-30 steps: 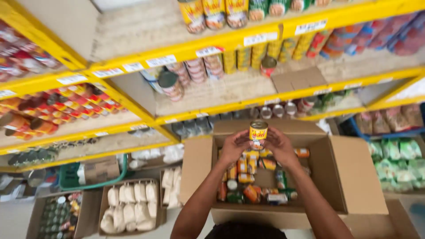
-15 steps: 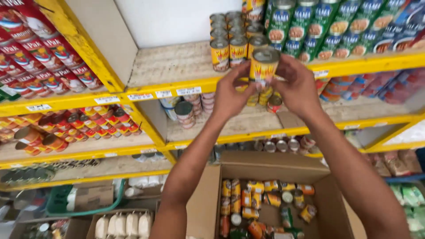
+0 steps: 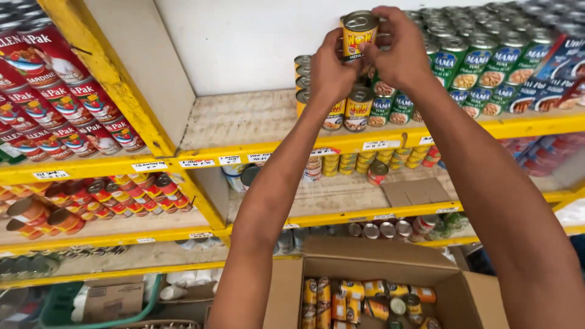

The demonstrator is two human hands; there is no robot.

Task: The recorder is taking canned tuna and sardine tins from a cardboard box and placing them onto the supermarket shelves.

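Both hands — left hand [image 3: 329, 70] | right hand [image 3: 399, 52] — clasp yellow can [image 3: 358, 33] | wooden shelf [image 3: 244, 119]

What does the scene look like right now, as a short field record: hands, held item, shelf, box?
left hand: grips yellow can from the left
right hand: grips same can from the right
yellow can: upright, raised above the stacked cans
stacked cans: yellow, on top shelf
top shelf: bare wood left of cans
cardboard box: open, below, holds more cans
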